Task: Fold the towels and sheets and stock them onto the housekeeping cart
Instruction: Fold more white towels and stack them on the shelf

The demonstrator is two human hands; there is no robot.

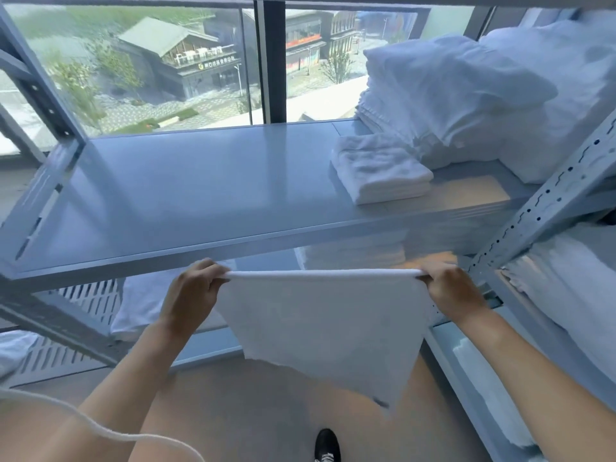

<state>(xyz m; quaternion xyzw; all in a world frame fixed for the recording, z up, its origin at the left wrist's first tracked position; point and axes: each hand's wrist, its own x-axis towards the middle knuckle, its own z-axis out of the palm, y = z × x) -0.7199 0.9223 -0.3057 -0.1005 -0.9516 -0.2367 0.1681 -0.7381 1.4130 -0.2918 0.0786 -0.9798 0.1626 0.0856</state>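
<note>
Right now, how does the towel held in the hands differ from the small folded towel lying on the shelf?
The held towel hangs open in one broad layer, while the folded towel is a compact stack of layers. The held towel is in the air, pinched at its top corners by the left hand and right hand; the folded towel rests on the shelf, untouched. Both are white.

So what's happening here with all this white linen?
A person is folding laundry at a grey metal shelf. The left hand and right hand each pinch a top corner of a white towel, which hangs stretched between them. A folded towel stack already sits on the shelf.
</note>
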